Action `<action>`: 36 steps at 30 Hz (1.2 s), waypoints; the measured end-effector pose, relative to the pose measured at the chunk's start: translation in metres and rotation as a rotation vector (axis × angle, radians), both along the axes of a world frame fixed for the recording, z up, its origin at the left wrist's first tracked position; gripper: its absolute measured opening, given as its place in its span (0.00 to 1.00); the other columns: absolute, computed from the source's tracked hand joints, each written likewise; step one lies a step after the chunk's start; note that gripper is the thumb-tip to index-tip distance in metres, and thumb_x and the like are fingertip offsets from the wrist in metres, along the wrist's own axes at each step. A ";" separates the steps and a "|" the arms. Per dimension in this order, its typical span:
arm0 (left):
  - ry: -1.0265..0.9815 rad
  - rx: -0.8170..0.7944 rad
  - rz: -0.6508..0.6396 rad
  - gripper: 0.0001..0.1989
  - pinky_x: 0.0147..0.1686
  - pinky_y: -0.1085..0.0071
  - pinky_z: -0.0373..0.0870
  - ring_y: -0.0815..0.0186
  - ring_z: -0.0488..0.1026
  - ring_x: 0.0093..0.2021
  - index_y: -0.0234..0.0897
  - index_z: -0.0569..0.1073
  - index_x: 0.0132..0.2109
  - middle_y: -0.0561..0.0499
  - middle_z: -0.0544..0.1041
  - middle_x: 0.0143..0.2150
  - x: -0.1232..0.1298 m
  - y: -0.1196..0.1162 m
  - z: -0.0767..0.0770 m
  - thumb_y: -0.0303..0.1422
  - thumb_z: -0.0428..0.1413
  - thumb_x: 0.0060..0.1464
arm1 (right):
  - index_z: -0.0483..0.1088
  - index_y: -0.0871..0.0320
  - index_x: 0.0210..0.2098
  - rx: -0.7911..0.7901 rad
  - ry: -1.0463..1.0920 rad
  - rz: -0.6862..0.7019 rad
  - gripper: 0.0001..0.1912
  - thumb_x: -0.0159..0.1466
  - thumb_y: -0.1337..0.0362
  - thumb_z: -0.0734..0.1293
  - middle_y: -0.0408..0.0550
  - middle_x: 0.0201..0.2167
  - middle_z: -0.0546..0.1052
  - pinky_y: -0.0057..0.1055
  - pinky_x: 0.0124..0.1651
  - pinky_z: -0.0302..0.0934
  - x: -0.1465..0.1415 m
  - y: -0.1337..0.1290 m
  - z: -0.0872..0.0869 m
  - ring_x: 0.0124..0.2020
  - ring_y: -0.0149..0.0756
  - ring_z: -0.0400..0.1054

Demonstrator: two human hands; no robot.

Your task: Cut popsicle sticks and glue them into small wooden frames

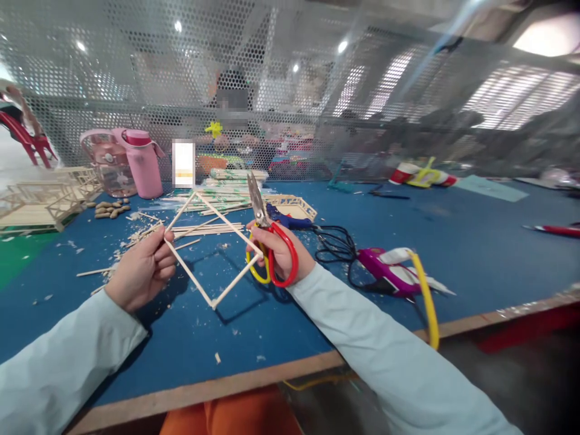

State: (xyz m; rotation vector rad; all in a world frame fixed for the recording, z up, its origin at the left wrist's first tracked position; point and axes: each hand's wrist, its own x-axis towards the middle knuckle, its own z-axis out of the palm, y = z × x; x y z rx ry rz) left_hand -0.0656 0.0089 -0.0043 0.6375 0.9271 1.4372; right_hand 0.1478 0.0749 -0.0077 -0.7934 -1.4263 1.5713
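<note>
A four-sided frame of thin wooden sticks (190, 273) is held up above the blue table, its lowest corner toward me. My left hand (142, 266) pinches the left corner between thumb and fingers. At the opposite corner, my right hand (280, 257) is closed on the frame while also carrying scissors (258, 202) with one red and one yellow handle. The blades point up and away from me, nearly together. Behind the frame lie loose wooden sticks (208, 229) and scattered offcuts. A blue glue gun (292, 221) lies just beyond my right hand.
A purple glue gun (392, 272) with a black cord lies right, near a yellow strap (425, 290). Stick models (40, 208), peanuts (109, 209) and a pink bottle (144, 166) stand left. A perforated metal screen (299, 90) rises behind; a person is beyond it.
</note>
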 end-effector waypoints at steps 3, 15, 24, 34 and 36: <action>-0.018 -0.013 0.007 0.15 0.08 0.83 0.44 0.77 0.42 0.12 0.35 0.63 0.27 0.62 0.46 0.15 0.001 0.000 0.001 0.35 0.42 0.60 | 0.63 0.58 0.35 -0.004 -0.055 -0.035 0.17 0.51 0.54 0.68 0.37 0.17 0.70 0.18 0.14 0.53 -0.001 0.001 -0.003 0.13 0.22 0.57; -0.001 -0.003 0.034 0.15 0.09 0.83 0.44 0.78 0.43 0.11 0.35 0.62 0.27 0.62 0.46 0.14 0.001 0.000 -0.001 0.34 0.42 0.60 | 0.62 0.58 0.30 0.269 -0.290 -0.410 0.15 0.52 0.53 0.67 0.37 0.15 0.66 0.21 0.13 0.45 0.051 0.013 0.029 0.11 0.22 0.52; -0.004 -0.016 0.081 0.15 0.08 0.84 0.44 0.78 0.44 0.11 0.35 0.62 0.27 0.62 0.47 0.14 0.000 0.003 -0.003 0.34 0.42 0.60 | 0.65 0.58 0.37 0.427 -1.170 -0.303 0.12 0.53 0.65 0.60 0.40 0.19 0.71 0.26 0.24 0.56 0.083 -0.046 0.001 0.20 0.32 0.64; 0.012 -0.004 0.087 0.14 0.09 0.83 0.44 0.78 0.44 0.11 0.34 0.62 0.27 0.62 0.48 0.14 -0.001 0.003 -0.002 0.34 0.43 0.60 | 0.71 0.59 0.42 0.599 -1.532 -0.559 0.18 0.55 0.61 0.59 0.53 0.37 0.78 0.39 0.35 0.67 0.136 -0.078 0.000 0.36 0.48 0.73; 0.012 0.006 0.083 0.14 0.09 0.84 0.44 0.78 0.44 0.11 0.35 0.62 0.27 0.62 0.47 0.14 -0.001 0.003 -0.002 0.34 0.43 0.60 | 0.72 0.59 0.43 0.634 -1.622 -0.539 0.19 0.54 0.63 0.60 0.54 0.39 0.77 0.41 0.38 0.66 0.146 -0.067 -0.003 0.39 0.49 0.72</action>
